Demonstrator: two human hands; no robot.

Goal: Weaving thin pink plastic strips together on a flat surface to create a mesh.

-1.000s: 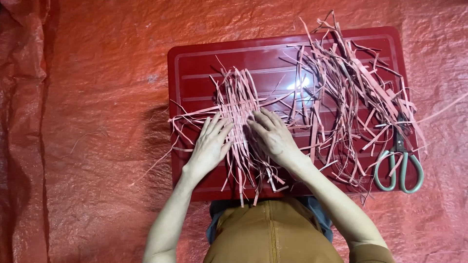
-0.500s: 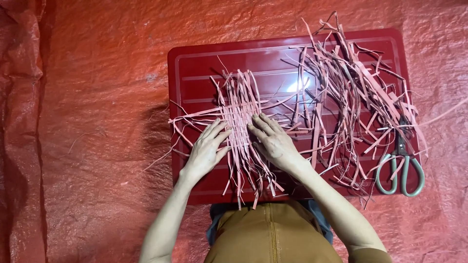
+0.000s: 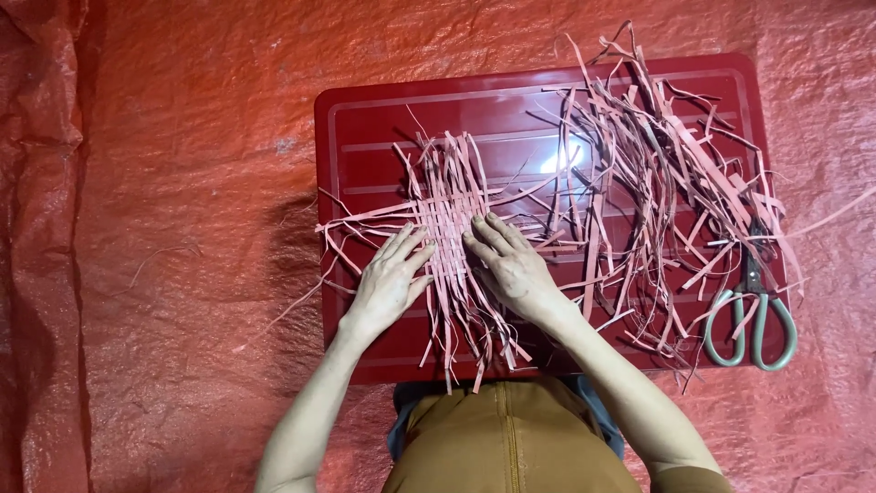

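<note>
Hands: left hand and right hand both lie flat, palms down, fingers loosely spread, gripping nothing.
Woven patch: pink strips cross over and under one another between the two hands; fingertips of both press on its lower part, and loose ends trail toward the wrists and fan out beyond the fingertips.
Board: red tray lies under both hands and carries the strips.
Loose pile: tangled heap of pink strips sits well to the outer side of the right hand, untouched.
Scissors: green-handled scissors rest past the heap, far from the right hand, partly under strips.
Ground: red sheet spreads out beyond the left hand.
</note>
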